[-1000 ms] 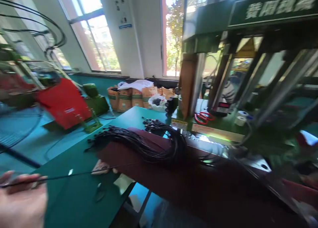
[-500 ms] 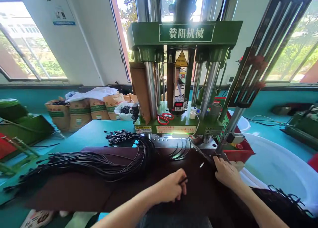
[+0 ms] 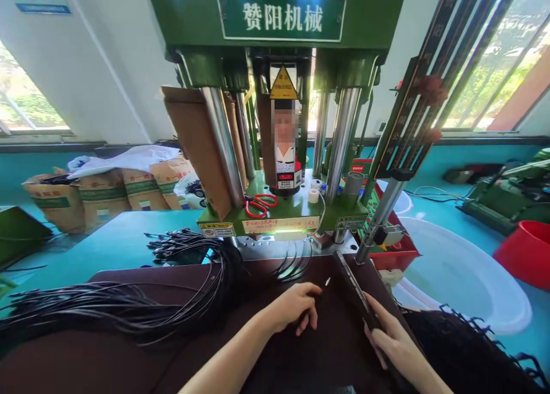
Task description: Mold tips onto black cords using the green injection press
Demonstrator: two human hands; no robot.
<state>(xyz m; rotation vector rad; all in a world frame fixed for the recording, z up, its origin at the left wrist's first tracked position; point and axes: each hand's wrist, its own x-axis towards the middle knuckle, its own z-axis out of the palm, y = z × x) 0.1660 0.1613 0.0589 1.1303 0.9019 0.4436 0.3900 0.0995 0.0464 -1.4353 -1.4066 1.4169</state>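
My left hand [image 3: 296, 308] is over the dark brown table surface [image 3: 318, 354], its index finger stretched toward a small white-tipped piece [image 3: 327, 282] and the other fingers loosely bent and apart. I see nothing held in it. My right hand [image 3: 393, 337] is wrapped round a long, narrow dark metal bar [image 3: 354, 282], which slants away toward the press [image 3: 283, 216]. Several thin black cords [image 3: 296, 263] curve out from the front of the press. Left of my hands lies a thick bundle of black cords [image 3: 172, 302] with small end pieces.
Red-handled scissors [image 3: 260, 205] rest on the press ledge. A slanted post [image 3: 382, 216] rises at right, beside a red box [image 3: 395, 256] and a large white tub [image 3: 464, 274]. Black cords [image 3: 455, 337] are heaped at lower right. Paper sacks [image 3: 103, 193] stand behind at left.
The view has moved closer and turned right. My right hand has come back from the foot of the post and now grips the metal bar. My left index finger has stretched out toward the white-tipped piece.
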